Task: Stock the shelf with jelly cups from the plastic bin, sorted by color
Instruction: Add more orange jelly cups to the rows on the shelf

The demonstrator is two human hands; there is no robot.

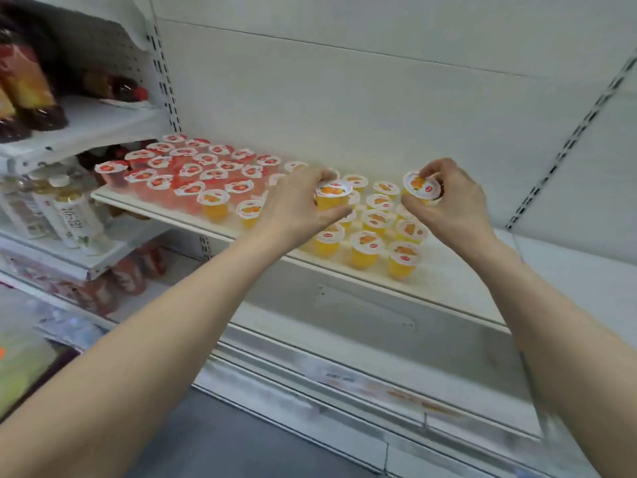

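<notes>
Roughly twenty red jelly cups (190, 169); roughly sixteen yellow jelly cups (367, 241).

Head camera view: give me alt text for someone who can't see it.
A person's left hand grips an orange jelly cup and the right hand a second orange cup, both over a white shelf. Red cups stand grouped on the shelf's left, more orange cups on its right, beneath the hands.

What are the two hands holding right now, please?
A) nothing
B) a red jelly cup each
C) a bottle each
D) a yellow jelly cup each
D: the left hand grips a yellow jelly cup and the right hand pinches a second yellow cup over the shelf.
</notes>
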